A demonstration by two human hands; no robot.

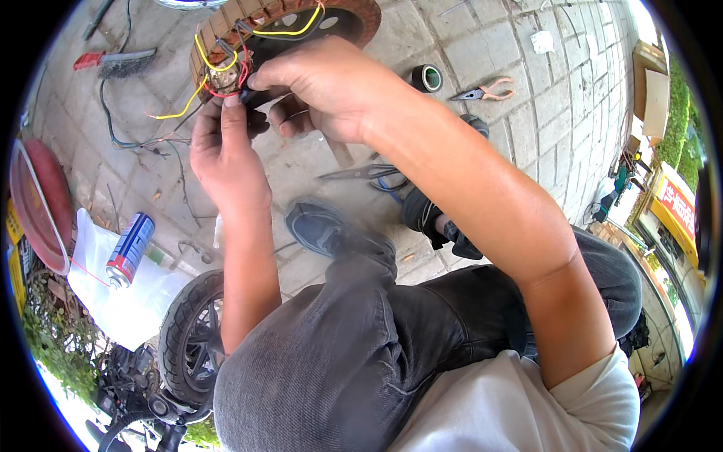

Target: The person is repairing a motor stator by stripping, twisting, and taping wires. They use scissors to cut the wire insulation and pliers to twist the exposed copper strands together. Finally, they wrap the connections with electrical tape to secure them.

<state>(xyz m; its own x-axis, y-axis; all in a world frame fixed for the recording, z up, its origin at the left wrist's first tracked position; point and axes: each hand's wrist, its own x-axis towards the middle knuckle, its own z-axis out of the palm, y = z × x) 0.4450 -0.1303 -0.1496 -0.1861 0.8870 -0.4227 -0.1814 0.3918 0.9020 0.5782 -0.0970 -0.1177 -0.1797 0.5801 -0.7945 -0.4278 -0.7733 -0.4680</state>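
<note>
At the top stands a round motor stator (248,15) with a laminated rim and copper windings, tilted towards me. Yellow wires (197,102) and a red wire (245,71) come off its inner side. My left hand (230,147) is closed at the stator's lower edge, thumb and fingers pinching at the red wire. From the right, my right hand (324,90) reaches in, its fingers bent together beside the left thumb. Something small and dark lies between the two hands; the fingers cover most of it.
On the paving lie pliers (493,89), black tape (427,78), scissors (361,173), and a red-handled brush (113,62) with loose cables nearby. A blue spray can (131,248) rests on a white plastic bag (113,301). A tyred wheel (188,339) is at lower left.
</note>
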